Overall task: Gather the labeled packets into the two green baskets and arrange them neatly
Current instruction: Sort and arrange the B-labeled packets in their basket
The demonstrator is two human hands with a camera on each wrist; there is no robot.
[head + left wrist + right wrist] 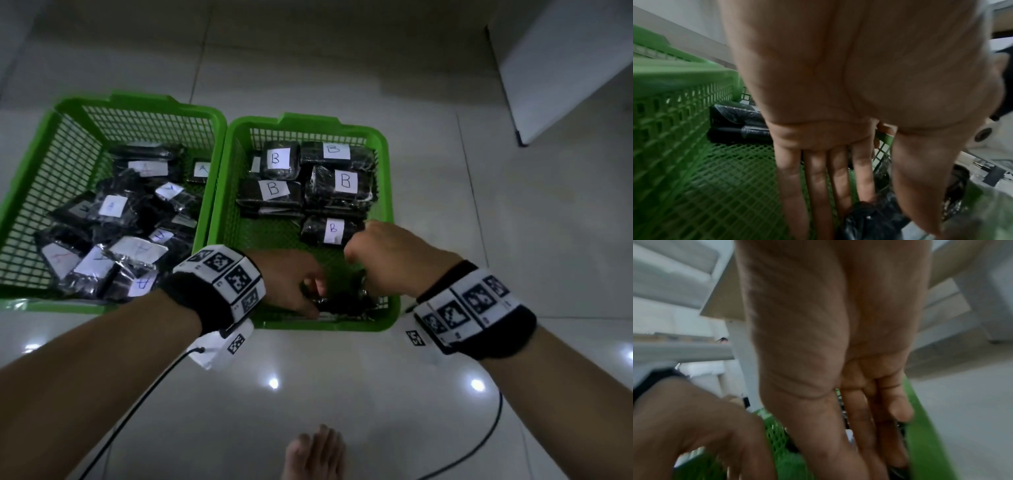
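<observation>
Two green baskets stand side by side on the floor. The left basket [137,102] holds a loose jumble of black packets labeled A [111,205]. The right basket [389,205] has packets labeled B [344,181] stacked in rows at its far end. Against its near wall lies a black packet [342,303] with no label showing. My left hand [294,284] holds that packet's left end between thumb and straight fingers [818,178], the packet [869,224] at their tips. My right hand [380,260] reaches down on its right end, thumb and fingers [879,426] beside the basket rim [925,443].
A bare strip of green mesh floor [270,240] lies between the B stacks and the hands. A black cable [479,442] curls on the tiles near a bare foot [315,452]. White furniture [565,68] stands at the back right.
</observation>
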